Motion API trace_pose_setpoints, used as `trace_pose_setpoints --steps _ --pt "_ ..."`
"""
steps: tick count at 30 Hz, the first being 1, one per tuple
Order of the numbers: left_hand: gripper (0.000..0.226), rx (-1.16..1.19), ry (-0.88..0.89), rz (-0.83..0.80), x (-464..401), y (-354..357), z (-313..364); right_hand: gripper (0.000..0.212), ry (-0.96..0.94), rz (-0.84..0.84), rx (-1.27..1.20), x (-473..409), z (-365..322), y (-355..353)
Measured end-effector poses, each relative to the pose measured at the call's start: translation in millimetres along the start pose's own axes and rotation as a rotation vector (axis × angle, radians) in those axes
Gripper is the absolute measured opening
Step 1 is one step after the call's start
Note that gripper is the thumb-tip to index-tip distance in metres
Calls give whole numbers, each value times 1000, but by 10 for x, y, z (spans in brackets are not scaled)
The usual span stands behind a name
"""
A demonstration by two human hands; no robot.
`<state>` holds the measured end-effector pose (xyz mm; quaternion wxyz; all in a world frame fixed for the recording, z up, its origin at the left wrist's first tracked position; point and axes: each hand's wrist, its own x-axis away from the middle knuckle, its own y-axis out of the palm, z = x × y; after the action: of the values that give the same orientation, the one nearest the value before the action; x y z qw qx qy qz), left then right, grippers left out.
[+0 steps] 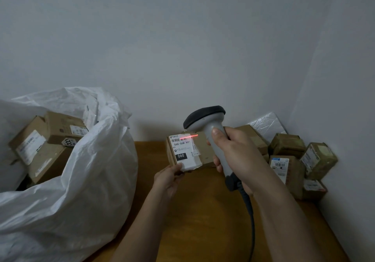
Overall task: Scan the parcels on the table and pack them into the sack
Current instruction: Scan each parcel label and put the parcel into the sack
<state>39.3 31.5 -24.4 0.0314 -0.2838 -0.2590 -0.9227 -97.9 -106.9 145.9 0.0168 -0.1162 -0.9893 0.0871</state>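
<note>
Held up over the wooden table (203, 211), near its far edge: a small cardboard parcel (188, 152), label side facing the camera, with "060-06B" printed under the barcode and a black "060" patch lower down. Gripped at its near left corner by the left hand (168, 178), thumb laid on the white label, fingers curled underneath. Crossed along its top edge by a thin red scan line (188, 136), falling on the barcode and running off to the right over bare cardboard.

Clasped in the right hand (233, 154): a grey handheld scanner (207, 124) with a dark head, thumb up the back of the handle, fingers wrapped round the front, head tipped towards the parcel. Trailed down from the handle's base towards the near edge of the table: a dark cable (250, 211).

Slumped at the left, mouth wide: a white woven sack (81, 180), several labelled cardboard boxes (46, 140) already lying inside. Stacked in the far right corner against the wall: a pile of unscanned parcels (292, 160), brown boxes wrapped in tape, and one silvery padded mailer (267, 124) leaning behind them.
</note>
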Motion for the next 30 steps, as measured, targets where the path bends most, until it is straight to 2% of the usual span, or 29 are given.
trace_pose_setpoints --steps 14,26,30 --pt "40 -22 77 -26 86 182 341 36 -128 71 -26 383 -409 -130" --pt "41 -21 180 -196 436 247 661 34 -109 74 -55 123 -543 185" --pt "43 19 248 -203 729 205 881 33 -141 38 -164 102 -563 323"
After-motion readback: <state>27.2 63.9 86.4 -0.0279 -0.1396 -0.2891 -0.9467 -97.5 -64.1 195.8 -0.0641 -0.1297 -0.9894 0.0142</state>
